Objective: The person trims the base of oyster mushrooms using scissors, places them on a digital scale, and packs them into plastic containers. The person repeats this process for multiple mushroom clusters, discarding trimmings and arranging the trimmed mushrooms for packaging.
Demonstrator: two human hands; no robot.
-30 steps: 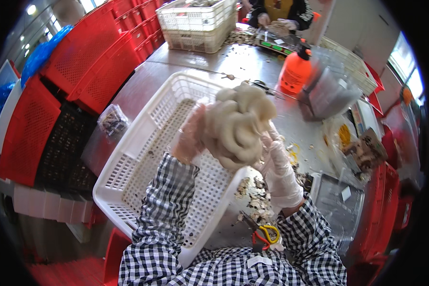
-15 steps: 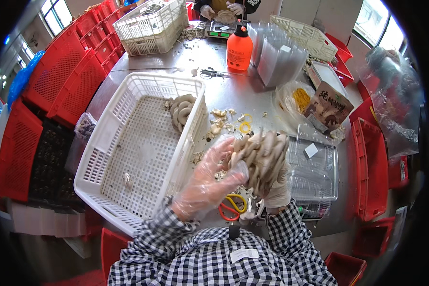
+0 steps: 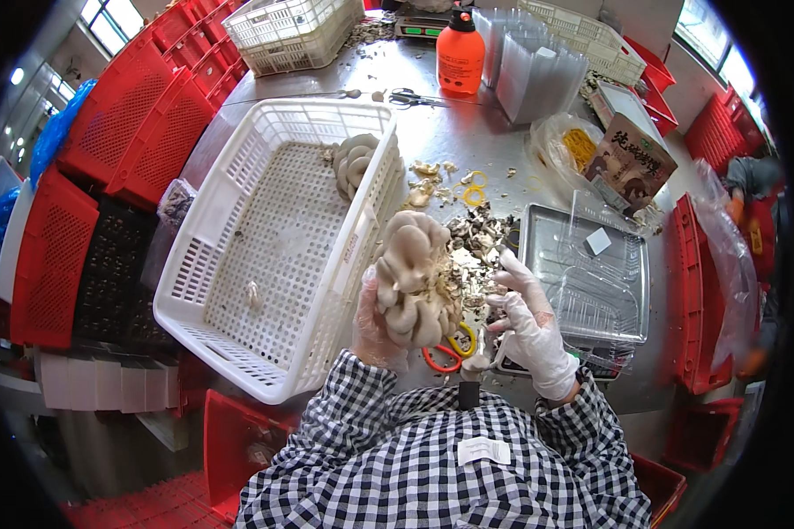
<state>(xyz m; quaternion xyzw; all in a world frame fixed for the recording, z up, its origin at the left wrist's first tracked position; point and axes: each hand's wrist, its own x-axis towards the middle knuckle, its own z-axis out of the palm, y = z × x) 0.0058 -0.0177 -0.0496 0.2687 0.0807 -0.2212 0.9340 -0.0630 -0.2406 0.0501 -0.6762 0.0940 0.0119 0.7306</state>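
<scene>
One mushroom cluster (image 3: pixel 413 278) gripped by left fingers (image 3: pixel 368 295); right fingers (image 3: pixel 522 279) spread; scissors (image 3: pixel 458 353), trimmings (image 3: pixel 473 257) between.

The clump (image 3: pixel 412 264) in the left hand (image 3: pixel 377 331) is between basket (image 3: pixel 265 229) and scraps (image 3: pixel 473 256), with a tray (image 3: pixel 545 238) to their right, a bottle (image 3: pixel 460 60) behind, and scissors (image 3: pixel 473 342), apparently on the table (image 3: pixel 468 141), before.

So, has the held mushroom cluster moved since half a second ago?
Yes, the mushroom cluster has moved left, closer to the white basket.
</scene>
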